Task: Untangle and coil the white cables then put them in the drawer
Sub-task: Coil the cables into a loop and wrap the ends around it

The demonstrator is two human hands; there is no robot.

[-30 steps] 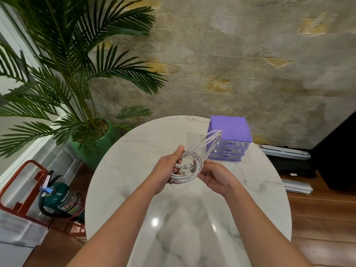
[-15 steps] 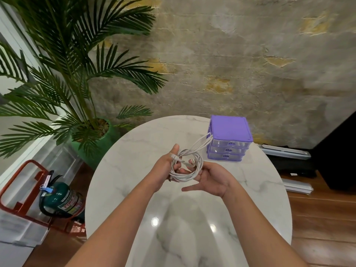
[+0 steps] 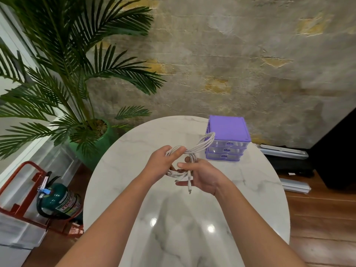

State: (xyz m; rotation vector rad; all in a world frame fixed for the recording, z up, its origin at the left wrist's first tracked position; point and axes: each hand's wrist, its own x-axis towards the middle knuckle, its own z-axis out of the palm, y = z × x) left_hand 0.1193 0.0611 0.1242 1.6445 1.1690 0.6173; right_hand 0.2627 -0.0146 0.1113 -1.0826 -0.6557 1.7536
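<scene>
At the left of my frame I see a palm plant [image 3: 63, 60] in a green pot [image 3: 100, 145]. Lower left, a green fire extinguisher [image 3: 61, 201] sits in a red stand [image 3: 21, 176]. A round marble table [image 3: 250, 189] fills the centre, with a weathered wall [image 3: 240, 60] behind.

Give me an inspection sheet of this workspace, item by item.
Surface: round white marble table, glossy with light reflections.
Job's things: white cables held above the table; purple drawer unit at the far edge, all drawers closed.
Clutter: nothing seen.
Grippers: left hand pinches the coil; right hand supports it, fingers loosely around.
Cables: partly coiled; one loop sticks out toward the drawers, plug ends dangle.
Surroundings: potted palm, fire extinguisher, wooden floor.
</scene>
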